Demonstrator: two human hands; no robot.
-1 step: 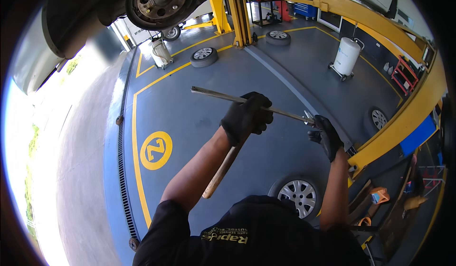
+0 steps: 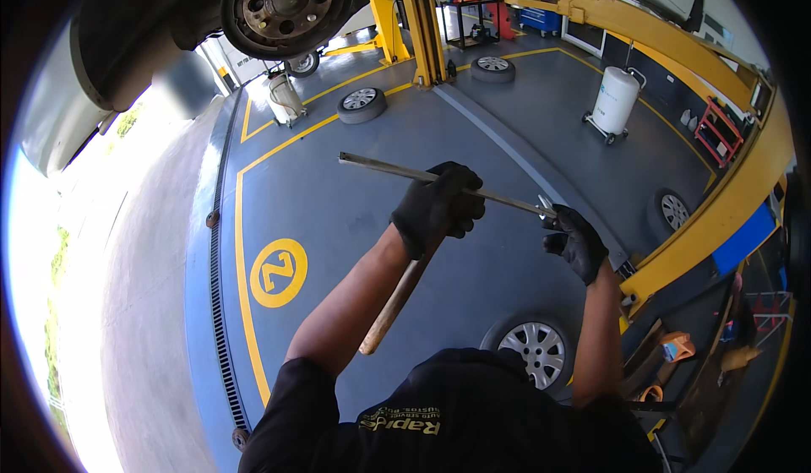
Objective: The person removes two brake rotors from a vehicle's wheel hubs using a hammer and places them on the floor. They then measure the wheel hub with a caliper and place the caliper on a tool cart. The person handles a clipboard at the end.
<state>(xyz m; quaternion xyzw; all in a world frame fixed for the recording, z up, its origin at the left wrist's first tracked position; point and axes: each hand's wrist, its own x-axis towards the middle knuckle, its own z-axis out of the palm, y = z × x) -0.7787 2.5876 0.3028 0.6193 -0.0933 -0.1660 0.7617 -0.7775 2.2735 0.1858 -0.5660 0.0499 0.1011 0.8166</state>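
Observation:
My left hand (image 2: 439,207), in a black glove, is closed around a long, straight metal bar (image 2: 380,166). The bar slants from upper left down to the right. Out of the underside of the same fist comes a worn wooden handle (image 2: 397,308); whatever it joins at the top is hidden by the glove. At the bar's right end my right hand (image 2: 579,241), gloved in black too, has its fingers bent around a small shiny metal piece (image 2: 547,206). That piece touches or overlaps the bar's end; its kind is too small to tell.
A raised car's wheel hub (image 2: 287,0) hangs overhead at upper left. A wheel (image 2: 532,346) lies close by, another (image 2: 361,101) farther off. On the right curves a yellow lift arm (image 2: 718,241). A white wheeled tank (image 2: 614,101) stands beyond; a floor drain (image 2: 217,304) runs left.

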